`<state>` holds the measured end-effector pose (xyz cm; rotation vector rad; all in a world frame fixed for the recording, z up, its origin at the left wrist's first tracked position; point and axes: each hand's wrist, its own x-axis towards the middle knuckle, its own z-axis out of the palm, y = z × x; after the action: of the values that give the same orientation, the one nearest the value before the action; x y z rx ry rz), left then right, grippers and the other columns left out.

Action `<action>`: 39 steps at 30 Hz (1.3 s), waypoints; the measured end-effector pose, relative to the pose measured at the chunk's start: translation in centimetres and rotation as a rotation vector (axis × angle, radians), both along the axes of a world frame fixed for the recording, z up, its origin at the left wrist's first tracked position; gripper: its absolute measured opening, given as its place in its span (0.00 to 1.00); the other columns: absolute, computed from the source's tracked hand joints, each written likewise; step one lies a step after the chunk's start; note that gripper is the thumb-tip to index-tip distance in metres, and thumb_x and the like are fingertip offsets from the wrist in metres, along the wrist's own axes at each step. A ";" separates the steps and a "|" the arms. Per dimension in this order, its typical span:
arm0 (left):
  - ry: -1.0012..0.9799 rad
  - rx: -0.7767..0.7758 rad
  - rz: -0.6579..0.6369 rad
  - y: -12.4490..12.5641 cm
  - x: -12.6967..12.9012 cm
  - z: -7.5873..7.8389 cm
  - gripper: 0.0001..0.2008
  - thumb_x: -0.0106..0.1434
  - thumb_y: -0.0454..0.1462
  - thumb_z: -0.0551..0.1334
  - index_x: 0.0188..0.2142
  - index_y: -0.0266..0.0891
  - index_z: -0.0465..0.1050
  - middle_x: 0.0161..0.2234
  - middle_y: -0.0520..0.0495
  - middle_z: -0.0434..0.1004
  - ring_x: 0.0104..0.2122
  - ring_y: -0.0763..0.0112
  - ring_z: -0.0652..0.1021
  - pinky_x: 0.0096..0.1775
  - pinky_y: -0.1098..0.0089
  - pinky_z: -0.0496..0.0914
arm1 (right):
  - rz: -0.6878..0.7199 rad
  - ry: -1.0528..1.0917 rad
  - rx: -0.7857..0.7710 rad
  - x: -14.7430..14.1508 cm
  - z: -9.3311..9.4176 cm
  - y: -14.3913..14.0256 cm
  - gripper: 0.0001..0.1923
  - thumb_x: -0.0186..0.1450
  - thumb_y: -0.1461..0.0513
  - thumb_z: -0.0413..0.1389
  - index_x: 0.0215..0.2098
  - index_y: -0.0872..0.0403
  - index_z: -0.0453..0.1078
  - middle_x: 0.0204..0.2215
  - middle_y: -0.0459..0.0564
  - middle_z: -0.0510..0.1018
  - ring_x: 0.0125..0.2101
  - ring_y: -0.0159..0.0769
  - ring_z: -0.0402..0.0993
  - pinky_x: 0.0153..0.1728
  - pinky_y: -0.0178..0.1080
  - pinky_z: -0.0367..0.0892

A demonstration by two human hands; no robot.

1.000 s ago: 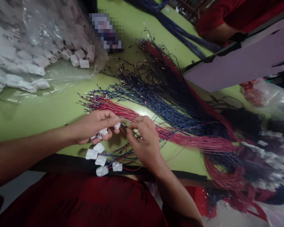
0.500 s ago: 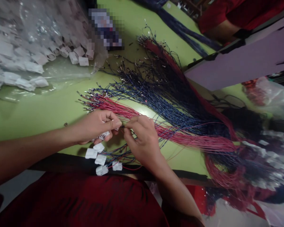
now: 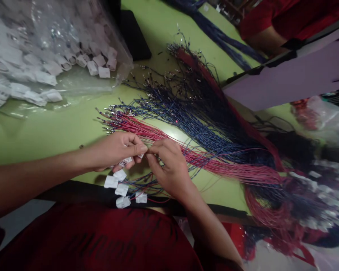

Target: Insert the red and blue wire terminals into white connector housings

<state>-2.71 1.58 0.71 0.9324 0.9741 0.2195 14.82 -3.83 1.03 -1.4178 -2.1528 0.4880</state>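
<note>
My left hand is closed round white plastic connector housings, one of them pinched at the thumb and forefinger tips. Against that housing my right hand is closed in a pinch on a thin wire, mostly hidden by the fingers. The two sets of fingertips meet just in front of a bundle of red wires with metal terminals on their ends. Below the hands, several white connectors with red and blue wires attached lie at the table's near edge.
A clear plastic bag of loose white housings lies at upper left, beside a black flat object. Blue wires spread behind the red bundle. Finished-looking wired connectors pile at right. Another person's red sleeve shows beyond a purple panel.
My fingertips have come closer together, covering the small dark piece that showed between them. The whole view has shifted slightly; the wires and bag lie as before.
</note>
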 end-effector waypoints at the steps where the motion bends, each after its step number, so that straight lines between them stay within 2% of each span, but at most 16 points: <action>1: 0.005 -0.003 0.010 0.0 0.1 0.1 0.11 0.66 0.37 0.61 0.27 0.39 0.67 0.18 0.56 0.72 0.09 0.83 0.64 0.09 0.82 0.56 | -0.012 0.028 -0.017 -0.1 -0.2 0.0 0.07 0.66 0.68 0.53 0.32 0.53 0.70 0.32 0.49 0.77 0.35 0.36 0.71 0.39 0.42 0.64; 6: 0.004 0.011 0.026 -0.2 0.0 -0.2 0.10 0.66 0.37 0.61 0.27 0.39 0.67 0.18 0.57 0.70 0.09 0.84 0.63 0.10 0.82 0.56 | -0.052 0.148 -0.077 -0.1 0.2 -0.3 0.09 0.66 0.69 0.51 0.31 0.54 0.70 0.31 0.51 0.76 0.34 0.36 0.71 0.36 0.40 0.67; 9: -0.082 -0.026 0.041 -0.3 -0.4 -0.4 0.10 0.65 0.42 0.61 0.30 0.39 0.69 0.21 0.55 0.71 0.12 0.82 0.65 0.10 0.82 0.56 | 0.094 0.264 -0.262 1.3 1.7 -0.1 0.09 0.67 0.66 0.53 0.31 0.53 0.72 0.29 0.48 0.77 0.31 0.33 0.73 0.34 0.38 0.68; 11: -0.170 -0.069 0.079 -0.2 -0.8 -0.5 0.11 0.63 0.44 0.64 0.33 0.39 0.70 0.24 0.53 0.73 0.13 0.81 0.66 0.10 0.82 0.56 | 0.129 0.271 -0.282 2.5 2.2 0.6 0.08 0.67 0.65 0.54 0.30 0.52 0.72 0.29 0.47 0.78 0.31 0.34 0.74 0.34 0.38 0.68; 14: -0.266 -0.168 0.097 0.1 -1.3 -0.4 0.08 0.58 0.39 0.67 0.35 0.38 0.71 0.29 0.51 0.75 0.14 0.84 0.65 0.11 0.82 0.55 | -0.113 0.014 -0.055 3.9 1.0 2.2 0.07 0.64 0.67 0.56 0.30 0.53 0.73 0.31 0.50 0.79 0.36 0.40 0.74 0.40 0.44 0.67; 16: -0.306 -0.268 0.073 0.4 -1.5 -0.4 0.05 0.58 0.35 0.65 0.34 0.37 0.72 0.28 0.50 0.76 0.12 0.87 0.61 0.11 0.83 0.53 | -0.207 -0.146 0.003 4.5 -0.3 2.9 0.08 0.61 0.70 0.55 0.29 0.53 0.73 0.31 0.52 0.79 0.37 0.42 0.73 0.41 0.46 0.66; 18: -0.344 -0.365 0.049 0.6 -1.6 -0.5 0.03 0.58 0.32 0.63 0.34 0.36 0.73 0.27 0.48 0.78 0.10 0.89 0.57 0.11 0.83 0.50 | -0.242 -0.135 -0.003 5.0 -1.0 3.0 0.09 0.62 0.70 0.53 0.30 0.53 0.73 0.32 0.51 0.79 0.36 0.41 0.73 0.40 0.44 0.66; 22: -0.362 -0.454 0.049 0.6 -1.4 -0.3 0.08 0.53 0.25 0.61 0.33 0.35 0.72 0.33 0.47 0.80 0.10 0.90 0.58 0.10 0.83 0.49 | -0.331 -0.074 0.000 5.6 -0.9 2.6 0.07 0.64 0.67 0.53 0.34 0.53 0.73 0.31 0.49 0.79 0.33 0.37 0.73 0.38 0.41 0.66; 25: -0.301 -0.412 0.019 0.2 -1.0 0.0 0.09 0.55 0.25 0.59 0.35 0.37 0.69 0.29 0.51 0.79 0.09 0.89 0.58 0.10 0.83 0.49 | -0.266 -0.239 -0.036 5.7 -1.3 2.8 0.07 0.61 0.68 0.54 0.29 0.53 0.73 0.31 0.51 0.78 0.35 0.40 0.73 0.39 0.43 0.64; 27: -0.251 -0.325 -0.007 0.0 -0.8 0.2 0.09 0.58 0.26 0.59 0.36 0.38 0.66 0.24 0.55 0.76 0.08 0.87 0.58 0.10 0.82 0.49 | -0.279 -0.245 -0.035 6.2 -1.5 2.9 0.08 0.61 0.69 0.54 0.29 0.53 0.73 0.32 0.51 0.79 0.37 0.41 0.74 0.40 0.44 0.64; 29: -0.202 -0.216 -0.034 -0.2 -0.7 0.3 0.07 0.61 0.28 0.59 0.37 0.39 0.65 0.20 0.57 0.73 0.08 0.85 0.59 0.10 0.82 0.50 | -0.348 -0.126 -0.026 6.9 -0.9 2.5 0.06 0.61 0.68 0.54 0.30 0.53 0.73 0.31 0.49 0.79 0.35 0.39 0.75 0.39 0.43 0.66; 32: -0.138 -0.069 -0.121 -0.4 -0.8 0.0 0.05 0.64 0.34 0.61 0.39 0.40 0.66 0.16 0.60 0.68 0.09 0.82 0.60 0.11 0.81 0.53 | -0.398 0.091 -0.062 6.7 1.4 1.4 0.03 0.61 0.65 0.58 0.31 0.52 0.73 0.27 0.45 0.79 0.30 0.35 0.74 0.33 0.38 0.68; 34: -0.136 -0.006 -0.191 -0.5 -0.9 -0.6 0.08 0.64 0.38 0.63 0.41 0.40 0.68 0.15 0.61 0.65 0.10 0.81 0.61 0.12 0.80 0.53 | -0.328 0.186 -0.094 4.9 3.4 0.6 0.03 0.61 0.65 0.60 0.30 0.51 0.73 0.27 0.44 0.79 0.29 0.33 0.75 0.30 0.36 0.68; 36: -0.190 0.013 -0.212 -0.7 -1.1 -1.1 0.13 0.62 0.42 0.65 0.44 0.41 0.69 0.16 0.60 0.66 0.11 0.81 0.62 0.12 0.80 0.54 | -0.118 0.258 -0.198 2.4 4.7 0.2 0.03 0.62 0.65 0.59 0.32 0.51 0.75 0.28 0.44 0.81 0.29 0.31 0.76 0.32 0.35 0.71; 37: -0.223 0.007 -0.192 -0.7 -1.1 -1.3 0.15 0.61 0.42 0.66 0.45 0.41 0.69 0.18 0.60 0.68 0.11 0.81 0.63 0.13 0.80 0.55 | 0.008 0.313 -0.298 1.2 4.9 0.2 0.03 0.63 0.64 0.59 0.32 0.51 0.75 0.29 0.45 0.81 0.29 0.31 0.76 0.33 0.35 0.72; 39: -0.243 -0.026 -0.122 -0.7 -1.2 -1.4 0.18 0.61 0.43 0.67 0.48 0.42 0.68 0.19 0.59 0.68 0.12 0.81 0.64 0.13 0.80 0.55 | 0.043 0.426 -0.423 -0.3 4.4 0.5 0.04 0.64 0.63 0.57 0.31 0.52 0.74 0.29 0.46 0.81 0.30 0.31 0.77 0.32 0.35 0.72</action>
<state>-3.91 0.88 -0.71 0.9144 0.6925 0.2109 14.49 -3.33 5.42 -1.3224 -1.8001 1.2007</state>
